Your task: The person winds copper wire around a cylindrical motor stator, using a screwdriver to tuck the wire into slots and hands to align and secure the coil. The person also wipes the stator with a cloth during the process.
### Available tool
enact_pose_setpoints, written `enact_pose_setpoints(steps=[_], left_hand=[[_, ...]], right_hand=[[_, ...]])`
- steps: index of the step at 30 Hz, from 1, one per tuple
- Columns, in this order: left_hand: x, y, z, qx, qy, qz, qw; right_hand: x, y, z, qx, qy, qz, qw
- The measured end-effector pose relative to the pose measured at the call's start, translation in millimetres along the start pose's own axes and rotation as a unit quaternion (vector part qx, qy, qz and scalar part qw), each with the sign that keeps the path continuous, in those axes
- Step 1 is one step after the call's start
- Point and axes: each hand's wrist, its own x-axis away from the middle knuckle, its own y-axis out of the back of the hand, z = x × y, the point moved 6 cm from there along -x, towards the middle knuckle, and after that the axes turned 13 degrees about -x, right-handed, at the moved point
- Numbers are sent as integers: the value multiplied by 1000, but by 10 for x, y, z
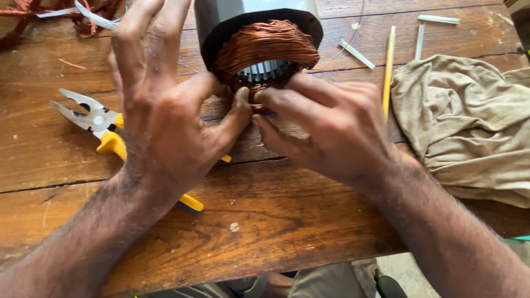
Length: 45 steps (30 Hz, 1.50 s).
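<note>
Two bare hands seen mid-frame over worn wooden plank table. Left hand: fingers spread wide, thumb pressed to copper winding. Right hand: fingertips pinched narrow on same winding's lower edge. One pair of pliers, steel jaws, yellow handles, partly hidden under left hand. One crumpled tan cloth at right. One grey cylindrical stator housing, upper centre, glossy coiled wire bulging out. One yellow pencil, upper right.
</note>
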Motion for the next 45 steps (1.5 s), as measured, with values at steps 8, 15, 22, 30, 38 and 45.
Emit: enact_pose_setpoints(steps=[8,15,22,30,38,45], left_hand=[[-201,160,73,84,-51,-86,991],[-168,-21,175,138,-97,-77,983],[-183,-22,129,108,-149,-54,981],[-147,-120,228,25,-181,-78,980],[-131,-169,246,96,-179,-80,976],[-139,-59,209,131,-153,-50,978]], right_hand=[[-89,-170,2,-14,-80,17,997],[-142,-187,-68,-48,-135,-37,989],[-157,-195,-125,-59,-264,0,963],[-102,-162,-209,-111,-295,15,949],[-82,-196,-165,-139,-294,-10,946],[-110,-191,-39,-151,-234,-87,957]])
